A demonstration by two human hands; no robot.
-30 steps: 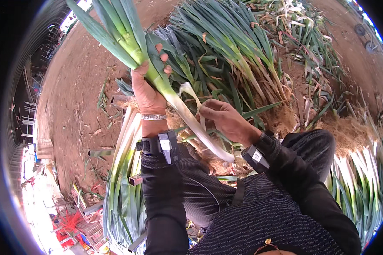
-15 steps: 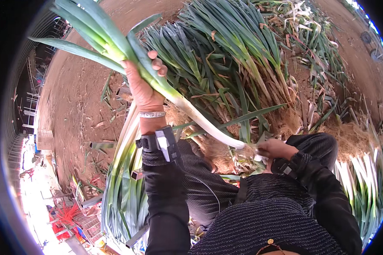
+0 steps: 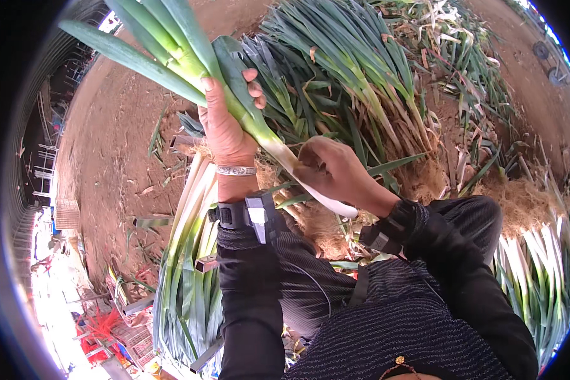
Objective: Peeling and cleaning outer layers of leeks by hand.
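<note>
A long green onion [image 3: 187, 60] slants across in front of me, its green leaves toward the upper left and its white end toward the lower right. My left hand [image 3: 229, 130] is closed around it where the leaves meet the stalk. My right hand [image 3: 339, 171] pinches the white part of the stalk just below, fingers closed on it; the exact grip of the fingertips is partly hidden. The smooth white tip sticks out beneath the right hand.
A big pile of green onions [image 3: 342, 63] with roots lies ahead. More onions [image 3: 190, 272] rest at my left on a metal frame [image 3: 206, 263], and others [image 3: 538, 259] lie at the right. Leaf scraps [image 3: 453, 38] litter the dirt floor [image 3: 107, 145]. Crates [image 3: 68, 214] stand far left.
My right hand has moved from the root end up and left along the stalk to just below my left hand. The left hand and onion have shifted slightly right.
</note>
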